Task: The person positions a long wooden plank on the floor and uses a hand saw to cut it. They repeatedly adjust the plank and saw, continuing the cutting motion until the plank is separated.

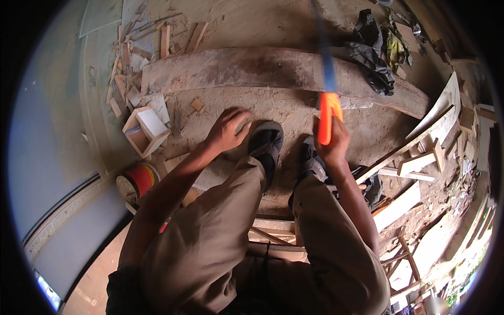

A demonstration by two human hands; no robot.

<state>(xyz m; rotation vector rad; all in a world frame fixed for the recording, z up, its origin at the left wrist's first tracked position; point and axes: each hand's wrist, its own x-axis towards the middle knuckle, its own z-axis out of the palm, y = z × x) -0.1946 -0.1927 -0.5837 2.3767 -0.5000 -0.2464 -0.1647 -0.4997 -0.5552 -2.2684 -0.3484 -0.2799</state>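
Over the near edge of the long plank [236, 68] extends the orange-handled saw [329, 84], gripped in the right hand [334, 142]; probably it is light, with springy blade [328, 73], best taken by the handle [325, 123]; the left hand [229, 128], loosely curled, is empty.

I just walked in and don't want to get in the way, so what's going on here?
A person grips the orange handle of what looks like a saw in the right hand. Its blade, blurred, points away across a long board on the ground; I can't tell whether they touch. The left hand is empty, fingers loosely bent, near the left shoe. An open wooden box and a red spool sit off to the left.
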